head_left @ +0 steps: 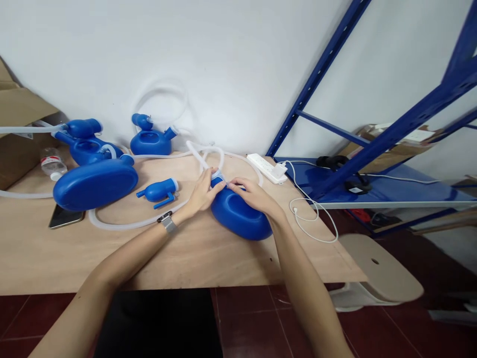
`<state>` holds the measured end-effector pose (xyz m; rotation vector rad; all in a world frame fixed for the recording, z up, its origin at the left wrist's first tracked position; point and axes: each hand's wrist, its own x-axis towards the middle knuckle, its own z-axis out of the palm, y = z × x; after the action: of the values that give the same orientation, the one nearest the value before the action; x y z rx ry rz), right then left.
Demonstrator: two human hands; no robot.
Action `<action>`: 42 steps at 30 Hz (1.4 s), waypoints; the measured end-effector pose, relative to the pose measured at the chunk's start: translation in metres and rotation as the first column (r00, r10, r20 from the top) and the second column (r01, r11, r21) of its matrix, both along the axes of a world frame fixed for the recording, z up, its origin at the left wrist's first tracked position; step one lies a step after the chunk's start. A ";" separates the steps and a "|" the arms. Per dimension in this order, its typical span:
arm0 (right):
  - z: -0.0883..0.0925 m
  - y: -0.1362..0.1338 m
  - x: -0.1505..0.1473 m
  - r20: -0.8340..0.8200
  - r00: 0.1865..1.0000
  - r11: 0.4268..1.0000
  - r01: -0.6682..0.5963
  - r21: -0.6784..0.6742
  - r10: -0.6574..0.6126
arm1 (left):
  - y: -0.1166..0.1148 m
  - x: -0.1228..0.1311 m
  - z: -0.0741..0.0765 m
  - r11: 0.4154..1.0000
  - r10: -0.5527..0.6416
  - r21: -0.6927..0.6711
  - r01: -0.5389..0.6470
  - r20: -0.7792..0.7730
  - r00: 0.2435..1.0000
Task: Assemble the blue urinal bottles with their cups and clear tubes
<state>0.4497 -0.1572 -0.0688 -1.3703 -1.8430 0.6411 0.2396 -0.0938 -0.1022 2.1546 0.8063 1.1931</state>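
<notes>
A blue plastic urinal bottle (pixel 242 214) lies on its side on the wooden table in front of me. My left hand (pixel 204 191) is closed around its neck and whitish collar (pixel 217 175), thumb laid along the top. At the same neck, my right hand (pixel 251 191) has its fingertips pinched together; what they hold, if anything, is too small to make out. Its palm is over the bottle's handle side. Behind the neck curls a clear hose (pixel 197 151). Left of my left hand lies a separate blue urinal funnel head (pixel 159 190).
More blue urinal bottles (pixel 97 184) with hoses stand at the left and by the wall. A phone (pixel 65 217), a clear bottle (pixel 52 161) and a cardboard box (pixel 18 139) are there too. Rightward are a power strip (pixel 266 168), a cable, blue shelving (pixel 320 64) and a stool (pixel 380 268).
</notes>
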 end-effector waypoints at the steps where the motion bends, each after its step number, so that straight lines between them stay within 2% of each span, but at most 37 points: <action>1: -0.001 0.002 0.000 0.015 1.000 1.000 -0.005 0.013 0.005 | 0.001 0.003 0.003 0.999 0.032 -0.013 -0.032 0.008 0.999; 4: -0.005 0.008 -0.001 0.029 1.000 0.999 0.009 0.033 -0.010 | 0.003 0.011 0.007 0.993 0.121 -0.015 -0.121 0.009 0.993; 9: -0.009 0.018 -0.005 0.068 0.992 0.993 0.101 0.060 -0.105 | 0.006 0.009 0.008 0.994 0.112 0.004 -0.112 -0.029 0.993; 17: -0.009 0.026 0.004 -0.090 0.996 1.000 -0.005 -0.014 0.004 | -0.002 0.014 0.007 0.980 0.195 -0.008 -0.197 -0.072 0.978; 26: -0.014 0.023 0.002 -0.132 0.989 0.998 0.058 -0.028 -0.061 | 0.002 0.021 -0.001 0.977 0.214 -0.015 -0.214 -0.009 0.977; 28: -0.016 0.023 0.001 -0.093 0.990 0.995 0.101 -0.024 -0.103 | 0.001 0.023 0.000 0.972 0.233 -0.024 -0.232 0.002 0.973; 32: -0.020 0.022 0.001 0.092 0.953 0.957 0.287 0.027 -0.289 | 0.005 0.023 0.001 0.970 0.238 -0.043 -0.237 0.006 0.971; 35: -0.020 0.021 0.001 0.157 0.926 0.939 0.345 0.019 -0.343 | 0.013 0.009 0.000 0.998 0.067 -0.014 -0.067 -0.039 0.997; 37: -0.019 0.021 0.001 0.170 0.924 0.936 0.351 -0.028 -0.342 | 0.017 -0.013 0.001 0.997 -0.070 0.032 0.073 -0.101 0.992; 38: -0.018 0.021 0.001 0.179 0.922 0.933 0.357 -0.051 -0.343 | 0.018 -0.028 0.002 0.993 -0.092 0.066 0.102 -0.136 0.986; 40: -0.016 0.020 0.001 0.196 0.910 0.918 0.387 -0.089 -0.365 | 0.020 -0.064 0.006 0.987 -0.014 0.157 0.047 -0.207 0.978; 42: -0.012 0.020 0.004 0.215 0.892 0.893 0.431 -0.132 -0.398 | 0.020 -0.104 0.008 0.967 0.156 0.240 -0.083 -0.304 0.940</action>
<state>0.4537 -0.1374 -0.0804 -1.9295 -1.5758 0.4708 0.1352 -0.0737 -0.0942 2.5631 0.9941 1.0455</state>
